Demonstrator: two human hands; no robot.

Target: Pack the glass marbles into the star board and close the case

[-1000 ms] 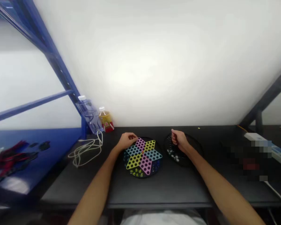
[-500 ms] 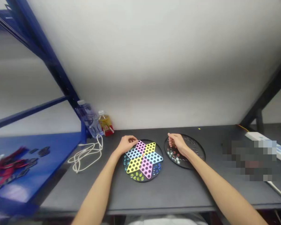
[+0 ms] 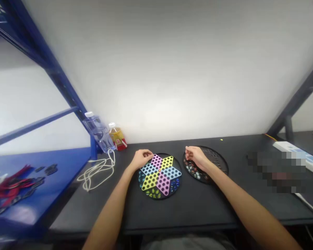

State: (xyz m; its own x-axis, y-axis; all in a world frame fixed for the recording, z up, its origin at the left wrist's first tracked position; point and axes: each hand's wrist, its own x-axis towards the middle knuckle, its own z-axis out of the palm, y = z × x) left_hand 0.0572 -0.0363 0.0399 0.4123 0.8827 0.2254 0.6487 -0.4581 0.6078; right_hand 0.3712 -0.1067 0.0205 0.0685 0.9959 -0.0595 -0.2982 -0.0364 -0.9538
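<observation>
A Chinese checkers board [image 3: 150, 181] with a pink, yellow and blue star full of holes lies on the black table, in a round black tray. Green and blue glass marbles [image 3: 153, 193] show between the star's points, and a small orange marble [image 3: 160, 170] sits at the centre. My left hand [image 3: 142, 159] has its fingers curled at the tip of the upper pink point, touching the board. Over the left part of a second round black tray [image 3: 227, 166] is my right hand [image 3: 198, 158], fingers closed; what they hold, if anything, is hidden. Pale and reddish marbles [image 3: 197, 175] lie below it.
A white cord [image 3: 100, 170] lies left of the board. Behind it stand a clear bottle [image 3: 100, 133] and a yellow-labelled bottle [image 3: 118, 137]. Red straps [image 3: 14, 187] lie on the blue surface at left. A white power strip [image 3: 302, 158] is at right, by a pixelated dark object [image 3: 276, 170].
The view has tilted slightly and the exposure is darker. My right hand has shifted a little left over the tray. My left hand stays at the board's edge.
</observation>
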